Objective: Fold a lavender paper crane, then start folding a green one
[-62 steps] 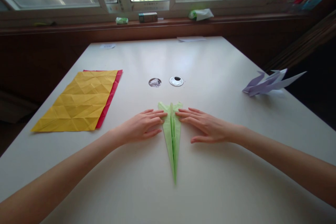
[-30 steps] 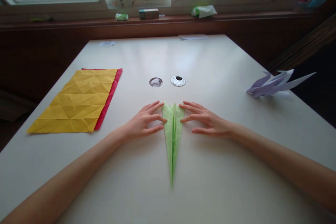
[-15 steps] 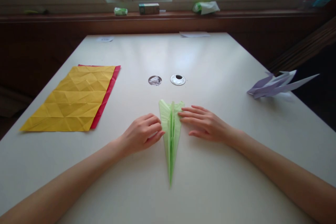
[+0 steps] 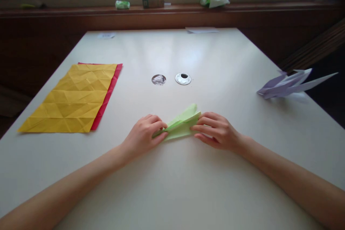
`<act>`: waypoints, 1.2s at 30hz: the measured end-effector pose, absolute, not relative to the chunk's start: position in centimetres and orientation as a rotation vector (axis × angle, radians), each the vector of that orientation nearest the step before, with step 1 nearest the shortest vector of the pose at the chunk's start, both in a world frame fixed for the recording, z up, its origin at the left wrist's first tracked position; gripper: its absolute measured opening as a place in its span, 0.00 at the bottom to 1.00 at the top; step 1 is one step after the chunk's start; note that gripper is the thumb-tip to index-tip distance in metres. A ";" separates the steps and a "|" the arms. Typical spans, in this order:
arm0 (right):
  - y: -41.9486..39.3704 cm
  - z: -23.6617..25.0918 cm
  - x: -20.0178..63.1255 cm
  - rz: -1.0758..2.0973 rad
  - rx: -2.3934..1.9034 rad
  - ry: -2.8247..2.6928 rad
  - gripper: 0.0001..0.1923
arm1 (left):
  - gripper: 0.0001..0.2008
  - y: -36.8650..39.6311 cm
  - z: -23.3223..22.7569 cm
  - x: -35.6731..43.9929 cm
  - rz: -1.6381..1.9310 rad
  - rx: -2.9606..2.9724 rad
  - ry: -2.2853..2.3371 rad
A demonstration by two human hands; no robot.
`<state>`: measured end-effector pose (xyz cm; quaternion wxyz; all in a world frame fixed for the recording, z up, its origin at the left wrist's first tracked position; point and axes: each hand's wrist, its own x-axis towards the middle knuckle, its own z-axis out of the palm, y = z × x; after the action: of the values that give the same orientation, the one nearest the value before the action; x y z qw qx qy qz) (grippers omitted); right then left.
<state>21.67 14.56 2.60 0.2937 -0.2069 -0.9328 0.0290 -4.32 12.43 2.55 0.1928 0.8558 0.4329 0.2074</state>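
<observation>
A folded piece of light green origami paper (image 4: 182,125) lies slantwise between my hands, its wide end to the right. My left hand (image 4: 145,131) pinches the narrow end, and its tip is hidden under the fingers. At the wide end, the bent fingers of my right hand (image 4: 215,129) touch the edge of the paper, thumb below and fingertips at the side. Whether they grip it firmly is hard to see.
Creased yellow paper (image 4: 67,100) lies over a red sheet (image 4: 104,109) on the white table (image 4: 172,183) at left. A purple folded paper figure (image 4: 285,85) stands at right. Two round holes, a foil-filled one (image 4: 159,79) and a metal-rimmed one (image 4: 183,78), are beyond my hands.
The green paper has turned from pointing toward me to lying sideways, its narrow end now in my left hand. My right hand's fingers have curled in at the wide end.
</observation>
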 end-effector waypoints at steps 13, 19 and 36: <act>13.4 3.3 20.8 -0.136 -0.646 -2.256 0.14 | 0.04 12.2 1.6 -4.0 0.728 2.308 1.149; 12.0 3.1 19.4 -0.114 -0.688 -2.367 0.12 | 0.05 11.9 1.1 -3.6 0.761 2.363 1.033; 12.0 2.9 19.9 -0.268 -0.725 -2.261 0.11 | 0.15 12.3 1.6 -3.9 0.792 2.283 1.143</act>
<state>19.85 12.03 2.87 0.3673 -0.2821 -0.8801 -0.1043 -3.88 12.31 1.65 0.2318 0.8308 0.4159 0.2883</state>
